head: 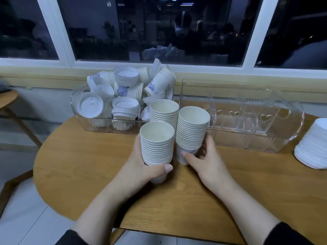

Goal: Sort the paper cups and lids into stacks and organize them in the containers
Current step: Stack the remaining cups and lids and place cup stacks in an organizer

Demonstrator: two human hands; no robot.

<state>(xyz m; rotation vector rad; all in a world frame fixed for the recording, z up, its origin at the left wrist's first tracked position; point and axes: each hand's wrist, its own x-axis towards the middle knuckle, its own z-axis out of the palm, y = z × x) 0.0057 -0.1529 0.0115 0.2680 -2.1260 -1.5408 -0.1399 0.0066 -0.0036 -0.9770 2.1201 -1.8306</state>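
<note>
Three stacks of nested white paper cups stand mouth-up near the middle of the bench. The left hand wraps around the near-left stack, thumb across its lower front. The right hand curls its fingers and thumb around the lower part of the right stack, whose bottom cup shows a little blue print. The third stack stands just behind and between them, untouched. Behind it, the left clear container holds a jumble of loose cups, short stacks and white lids lying at all angles. The right clear container, with heart-shaped cut-outs, sits beside it. A stack of white lids stands at the far right, cut off by the frame edge.

The bases of the held stacks are hidden by the hands, so whether they rest on the bench cannot be told.

The bench is rounded light wood, set before a white-framed window showing dark reflections. Pale floor tiles show at lower left.
</note>
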